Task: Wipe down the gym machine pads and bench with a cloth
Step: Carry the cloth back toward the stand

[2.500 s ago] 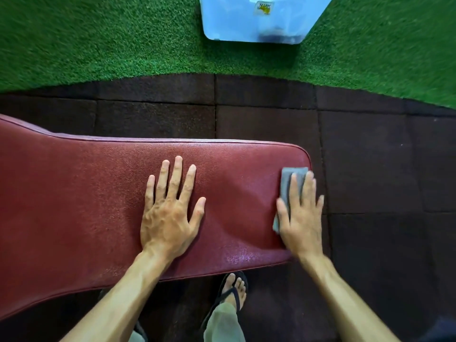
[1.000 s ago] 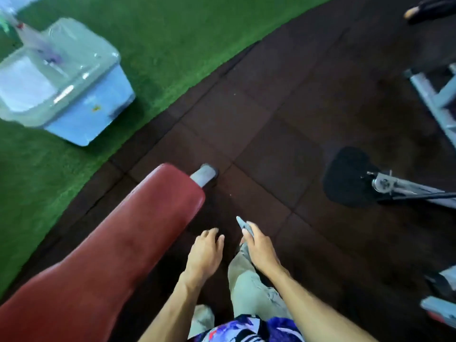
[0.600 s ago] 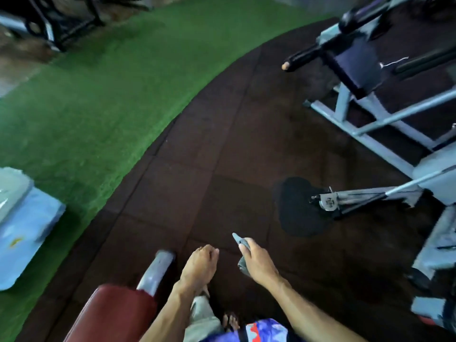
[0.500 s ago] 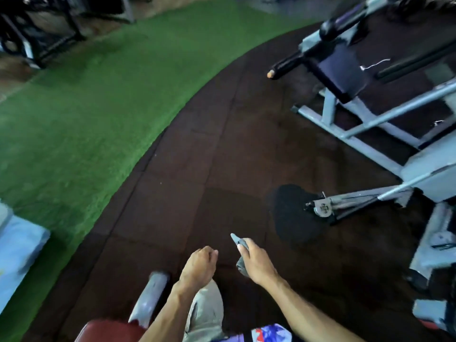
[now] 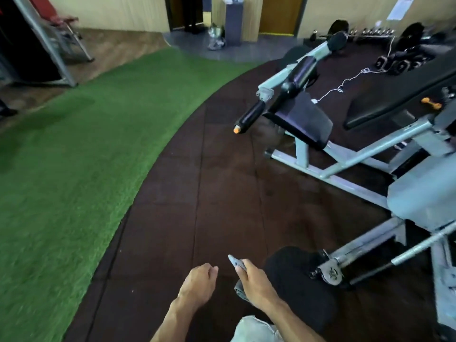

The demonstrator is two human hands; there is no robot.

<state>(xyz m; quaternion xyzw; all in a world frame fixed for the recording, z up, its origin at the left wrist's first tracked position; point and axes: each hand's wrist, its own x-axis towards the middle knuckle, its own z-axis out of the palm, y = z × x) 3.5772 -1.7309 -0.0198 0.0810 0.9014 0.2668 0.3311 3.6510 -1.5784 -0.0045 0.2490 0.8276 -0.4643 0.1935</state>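
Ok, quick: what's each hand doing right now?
Left hand: open, fingers loosely curled, holding nothing.
Right hand: closed around the grey cloth.

I can read no text from here. A white paper sheet point(image 5: 399, 7) hangs on the far wall point(image 5: 357, 11) at the upper right, but its print is too small and blurred. Faint marks on the gym machine's point(image 5: 345, 166) pulley point(image 5: 330, 270) are just as illegible.
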